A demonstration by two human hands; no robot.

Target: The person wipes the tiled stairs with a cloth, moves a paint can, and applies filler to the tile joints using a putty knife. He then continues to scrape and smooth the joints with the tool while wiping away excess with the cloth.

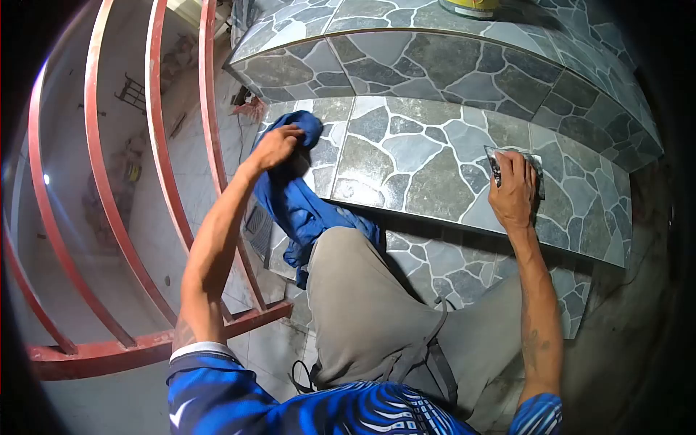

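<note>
Fall risk: red railing (156,145) wide-gapped, open drop to floor beneath; person kneels at stair edge, overreach could tip them off.
Slip risk: tiled step (420,167) smooth under knee.
Left hand (275,145) clenched on bunched blue cloth (297,203) at step's left end; tail hangs over edge, could snag.
Right hand (513,190) flat, fingers together, pressing grey pad (497,161) on tile; pad may skid.
Yellow tub (471,7) on upper step, cropped; contents cannot tell.
</note>
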